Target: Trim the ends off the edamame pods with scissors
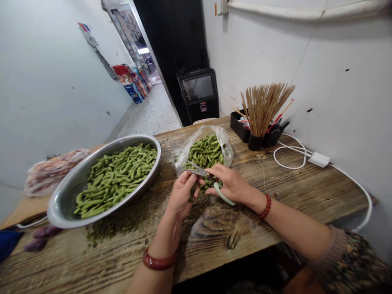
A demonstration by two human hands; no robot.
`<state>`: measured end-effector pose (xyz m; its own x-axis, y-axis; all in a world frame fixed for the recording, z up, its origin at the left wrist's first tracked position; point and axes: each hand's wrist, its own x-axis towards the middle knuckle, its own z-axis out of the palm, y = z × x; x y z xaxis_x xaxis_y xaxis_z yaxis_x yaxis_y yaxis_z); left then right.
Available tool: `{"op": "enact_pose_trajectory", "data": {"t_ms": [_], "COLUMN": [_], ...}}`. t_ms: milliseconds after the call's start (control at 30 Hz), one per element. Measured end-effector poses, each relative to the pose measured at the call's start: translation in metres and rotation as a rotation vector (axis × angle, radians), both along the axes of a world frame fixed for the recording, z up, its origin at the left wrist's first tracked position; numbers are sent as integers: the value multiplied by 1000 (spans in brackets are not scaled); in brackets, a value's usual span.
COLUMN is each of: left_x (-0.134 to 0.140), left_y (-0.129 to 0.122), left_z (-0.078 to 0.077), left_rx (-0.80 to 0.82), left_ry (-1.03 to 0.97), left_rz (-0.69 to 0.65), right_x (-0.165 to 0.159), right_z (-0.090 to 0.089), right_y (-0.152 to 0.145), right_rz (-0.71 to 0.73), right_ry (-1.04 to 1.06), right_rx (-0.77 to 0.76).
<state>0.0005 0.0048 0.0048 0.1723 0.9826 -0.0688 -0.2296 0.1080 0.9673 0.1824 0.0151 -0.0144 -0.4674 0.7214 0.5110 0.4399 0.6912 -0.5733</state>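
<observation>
My right hand (229, 179) grips scissors (222, 194) with pale green handles; their blades are parted and point left. My left hand (182, 194) is closed just under the blades, and a green edamame pod (192, 192), partly hidden, shows at its fingers. Right behind both hands stands an opened clear plastic bag (227, 149) full of edamame pods (203, 149). To the left, a large metal basin (58, 208) holds a heap of edamame pods (122, 175).
Green trimmings (113, 224) lie below the basin on the wooden table (245, 228). A black holder (255, 142) of wooden skewers (265, 108) stands back right, beside a white cable (286, 166) and adapter (319, 159). A filled plastic bag (56, 169) is at far left.
</observation>
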Motion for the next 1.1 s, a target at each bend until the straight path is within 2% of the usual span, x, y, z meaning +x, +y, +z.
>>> {"op": "enact_pose_trajectory", "data": {"t_ms": [467, 767, 967, 1100], "left_x": [-1, -6, -8, -17], "left_y": [0, 4, 4, 5], "left_z": [-1, -5, -1, 18], "left_rx": [40, 127, 37, 28], "left_ry": [36, 153, 2, -137], "left_rz": [-40, 21, 51, 83], "right_x": [2, 2, 1, 2], "right_z": [3, 3, -5, -11], "right_y": [-1, 0, 6, 13], "right_rz": [10, -2, -29, -93], "right_ry": [-12, -53, 121, 249], "right_rx": [-14, -28, -44, -40]}}
